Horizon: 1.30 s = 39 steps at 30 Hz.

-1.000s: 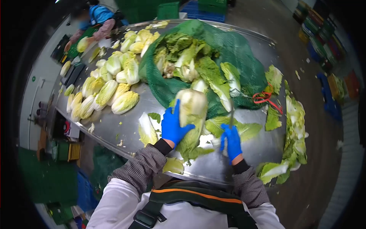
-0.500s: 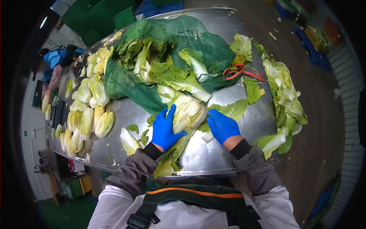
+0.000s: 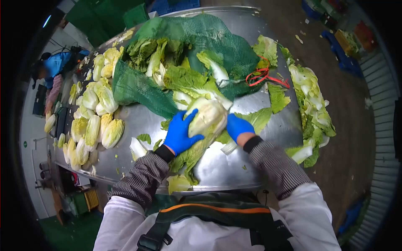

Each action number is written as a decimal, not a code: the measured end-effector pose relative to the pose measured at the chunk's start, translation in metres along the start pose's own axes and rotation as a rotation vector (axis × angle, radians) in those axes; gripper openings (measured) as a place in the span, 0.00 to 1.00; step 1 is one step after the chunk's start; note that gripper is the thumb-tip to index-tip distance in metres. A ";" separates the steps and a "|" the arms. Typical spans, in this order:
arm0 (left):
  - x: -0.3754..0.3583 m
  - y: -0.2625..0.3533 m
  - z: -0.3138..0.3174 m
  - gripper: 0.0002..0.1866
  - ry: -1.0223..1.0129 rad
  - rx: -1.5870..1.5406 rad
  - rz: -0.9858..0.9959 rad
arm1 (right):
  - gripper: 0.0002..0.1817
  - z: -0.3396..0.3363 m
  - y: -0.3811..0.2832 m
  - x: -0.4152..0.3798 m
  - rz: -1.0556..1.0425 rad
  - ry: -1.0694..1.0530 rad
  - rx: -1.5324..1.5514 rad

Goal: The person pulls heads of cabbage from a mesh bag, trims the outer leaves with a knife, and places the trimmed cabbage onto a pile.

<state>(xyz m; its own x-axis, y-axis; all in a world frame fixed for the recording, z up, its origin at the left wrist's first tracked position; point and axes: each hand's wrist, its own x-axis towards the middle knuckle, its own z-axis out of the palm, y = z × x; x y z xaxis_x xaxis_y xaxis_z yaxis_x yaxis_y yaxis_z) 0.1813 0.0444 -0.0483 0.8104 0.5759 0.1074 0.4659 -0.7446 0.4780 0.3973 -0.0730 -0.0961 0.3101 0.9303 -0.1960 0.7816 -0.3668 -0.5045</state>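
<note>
My left hand, in a blue glove, grips a napa cabbage from its left, thumb and fingers spread around it. The cabbage lies slanted, its pale end up and to the right, with green outer leaves hanging toward me. Against its right side is my right hand, also blue-gloved, with the fingers curled and mostly hidden; what they hold cannot be made out. Just beyond the cabbage, loose green leaves lie over a green mesh sack with more cabbage in its mouth.
Trimmed napa cabbages crowd the left of the metal table. Discarded leaves pile along its right edge. A red string lies by the sack. Another person stands at the far left.
The cabbage has turned, showing a smoother, whiter side. My right hand has shifted slightly left and up, closer against it. My left hand keeps its hold.
</note>
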 end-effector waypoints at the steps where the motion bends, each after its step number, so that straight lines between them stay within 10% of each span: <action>1: -0.004 0.003 0.000 0.44 0.006 -0.008 0.039 | 0.10 -0.005 0.000 -0.004 0.052 -0.040 -0.015; 8: -0.026 0.024 0.007 0.38 0.058 0.037 0.055 | 0.16 0.033 0.040 -0.006 0.121 -0.082 -0.002; 13: -0.053 0.039 0.015 0.31 0.184 -0.022 0.120 | 0.17 -0.050 0.017 -0.008 0.200 -0.551 0.190; 16: -0.060 0.046 0.013 0.29 0.248 -0.074 -0.002 | 0.18 -0.039 0.033 -0.024 -0.055 -0.317 -0.005; 23: -0.050 -0.002 0.014 0.26 0.537 -0.529 -0.473 | 0.18 -0.084 0.022 -0.068 0.121 -0.266 0.138; 28: -0.064 -0.067 -0.023 0.32 0.079 -0.655 -0.596 | 0.26 -0.052 -0.010 -0.066 -0.049 0.059 0.479; 33: -0.066 -0.055 -0.056 0.31 0.278 0.157 -0.211 | 0.31 -0.025 -0.029 -0.058 0.080 0.236 0.396; 36: -0.042 0.007 -0.040 0.33 0.075 -0.427 -0.265 | 0.29 -0.026 -0.048 -0.082 0.091 0.300 0.473; 39: -0.019 0.024 -0.009 0.31 -0.113 -0.183 -0.173 | 0.21 -0.013 -0.038 -0.105 0.034 0.353 0.677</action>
<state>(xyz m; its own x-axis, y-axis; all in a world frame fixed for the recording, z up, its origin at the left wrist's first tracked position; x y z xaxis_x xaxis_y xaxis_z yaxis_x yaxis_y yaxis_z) 0.1739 0.0186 -0.0310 0.7635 0.6406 -0.0823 0.5373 -0.5593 0.6312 0.3419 -0.1571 -0.0448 0.5715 0.8206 0.0020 0.3013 -0.2076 -0.9307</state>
